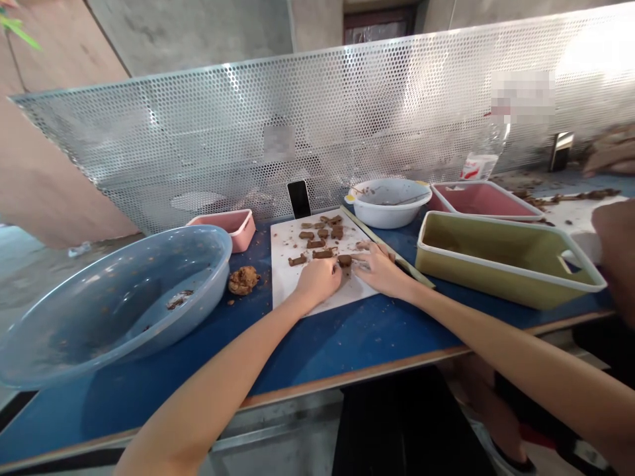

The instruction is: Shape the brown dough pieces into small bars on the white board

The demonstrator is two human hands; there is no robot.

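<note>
As the left hand (320, 281) curled beside a brown lump (344, 260), the right hand (378, 270), fingers spread, reached its edge; left-hand grip, I couldn't tell! White paper (286, 289) lay beneath.

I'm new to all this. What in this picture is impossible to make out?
All in the head view:
Left hand: its own curled back hides most fingertips, so its grip is unclear.
Olive tub: its near wall hides most of the floor.
Bottle: a pixelated patch covers its top; the label's print is too blurred to read.
Co-worker: mostly cut off by the right edge.
</note>
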